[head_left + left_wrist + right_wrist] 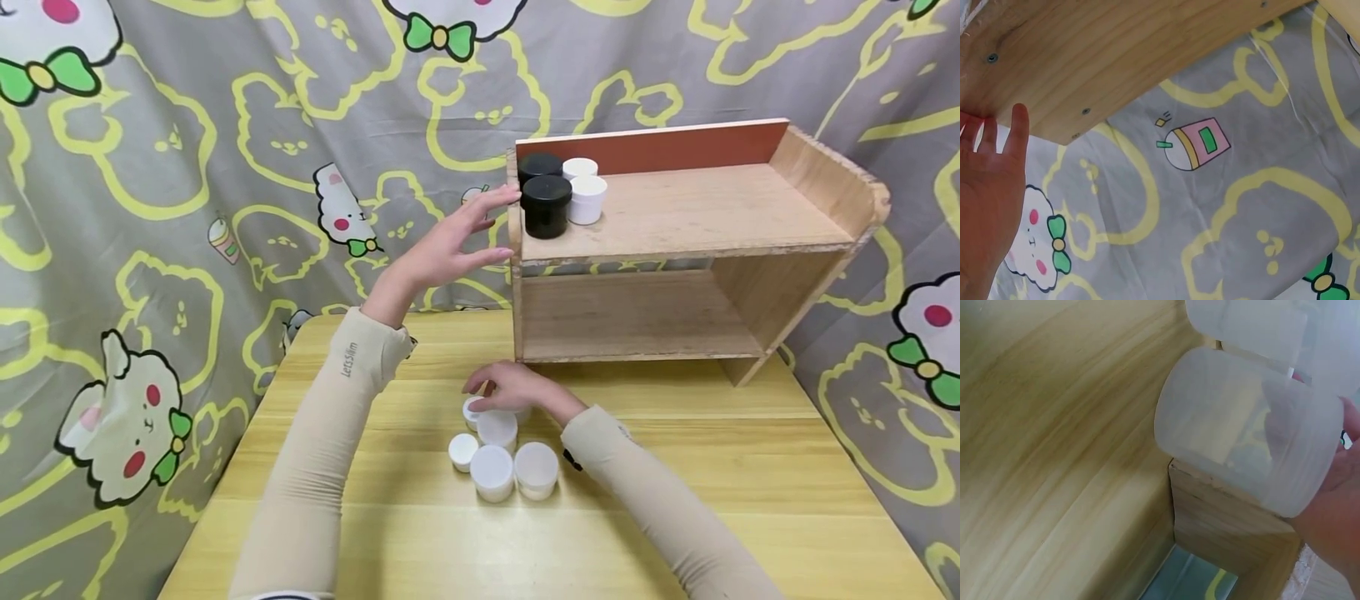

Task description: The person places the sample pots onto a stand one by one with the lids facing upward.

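In the head view my left hand (450, 246) is at the left end of a wooden shelf (675, 250), fingers extended near its side board; the left wrist view shows that hand (991, 181) by the board (1085, 62). On the shelf's top level, black jars (546, 207) stand beside white jars (587, 200). My right hand (521, 390) reaches over the back of a group of white-lidded jars (492, 473), its bent fingers over a small one (472, 410); whether it grips is unclear. In the right wrist view a translucent jar (1229, 425) partly hides that hand (1335, 506).
The jars stand on a light wooden table (420, 542), in front of the shelf's left end. The shelf's lower level (622, 317) is open toward the front. A patterned grey curtain (247, 150) hangs behind and at both sides.
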`<state>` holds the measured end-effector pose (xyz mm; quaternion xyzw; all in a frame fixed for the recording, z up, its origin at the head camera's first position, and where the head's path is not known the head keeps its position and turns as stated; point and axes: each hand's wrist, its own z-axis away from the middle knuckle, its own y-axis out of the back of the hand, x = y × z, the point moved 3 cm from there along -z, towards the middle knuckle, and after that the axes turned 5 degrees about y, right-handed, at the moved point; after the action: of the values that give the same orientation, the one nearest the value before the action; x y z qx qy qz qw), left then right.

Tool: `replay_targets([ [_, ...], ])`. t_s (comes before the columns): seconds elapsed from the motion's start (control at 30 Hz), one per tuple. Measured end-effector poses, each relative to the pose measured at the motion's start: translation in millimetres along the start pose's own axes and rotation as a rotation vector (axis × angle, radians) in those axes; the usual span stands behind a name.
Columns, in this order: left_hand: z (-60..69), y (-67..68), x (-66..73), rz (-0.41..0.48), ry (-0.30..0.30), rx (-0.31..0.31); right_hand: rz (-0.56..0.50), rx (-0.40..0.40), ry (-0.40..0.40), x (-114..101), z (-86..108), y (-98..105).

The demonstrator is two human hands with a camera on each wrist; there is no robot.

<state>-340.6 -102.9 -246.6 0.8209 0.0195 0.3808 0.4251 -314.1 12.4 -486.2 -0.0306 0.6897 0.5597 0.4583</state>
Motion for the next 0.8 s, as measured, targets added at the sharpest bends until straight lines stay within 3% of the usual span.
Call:
replay_targets([
  [0.17, -1.6, -1.8, 0.3, 0.004, -0.001, 0.013, 0.018, -0.001, -0.04, 1.5, 3.5, 1.1],
  [0.47, -0.9, -2.1, 0.3, 0.008, 0.006, 0.011, -0.088, -0.023, -0.109, 2.3, 14.6, 6.9],
  [0.8, -0.1, -2.3, -0.9, 0.006, 0.002, 0.016, -0.115, -0.058, -0.163, 0.0, 5.4, 7.4],
])
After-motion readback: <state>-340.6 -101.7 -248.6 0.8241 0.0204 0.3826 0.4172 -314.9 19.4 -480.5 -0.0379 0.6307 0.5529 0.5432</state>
